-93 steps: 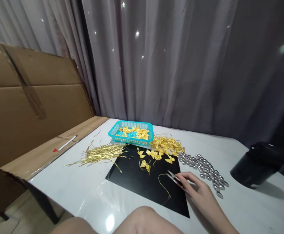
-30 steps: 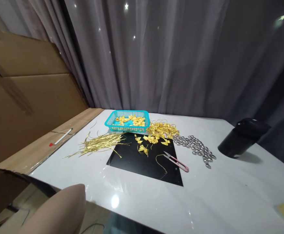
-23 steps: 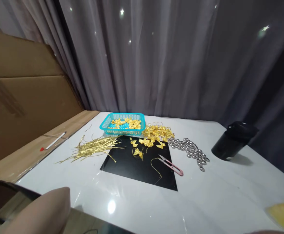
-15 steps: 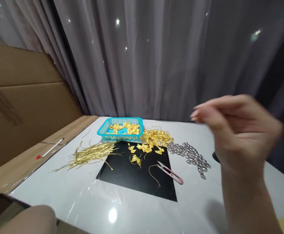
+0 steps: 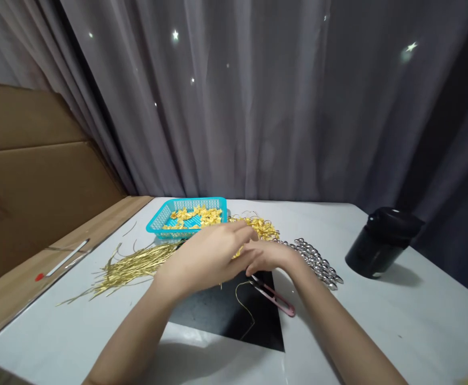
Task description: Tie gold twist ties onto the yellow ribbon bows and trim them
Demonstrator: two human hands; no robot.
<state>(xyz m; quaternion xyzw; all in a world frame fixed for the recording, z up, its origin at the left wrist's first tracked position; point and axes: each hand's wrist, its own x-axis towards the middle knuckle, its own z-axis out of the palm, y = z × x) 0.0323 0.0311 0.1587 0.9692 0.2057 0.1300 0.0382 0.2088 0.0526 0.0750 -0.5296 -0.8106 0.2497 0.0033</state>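
My left hand (image 5: 209, 254) reaches over the upper part of the black mat (image 5: 225, 315), its thumb and fingers apart, with a bit of yellow showing in the gap. My right hand (image 5: 269, 255) meets it from the right, fingers bent together; their tips are partly hidden behind my left hand, so what they hold cannot be made out. The yellow ribbon bows on the mat are mostly covered by both hands. Just below my right hand lie pink-handled thread snips (image 5: 276, 299). A thin gold cord (image 5: 244, 305) curves on the mat beside them.
A turquoise basket (image 5: 165, 233) of yellow bows stands behind. Gold cords (image 5: 133, 267) lie left, more bows (image 5: 266, 229) behind my hands, silver beads (image 5: 317, 262) right. A black lidded container (image 5: 382, 243) stands far right; a cardboard box (image 5: 37, 182) is at left.
My right hand has come down from the upper right to the mat. My left hand has come in over the mat. The view has shifted slightly, and the black container now shows.
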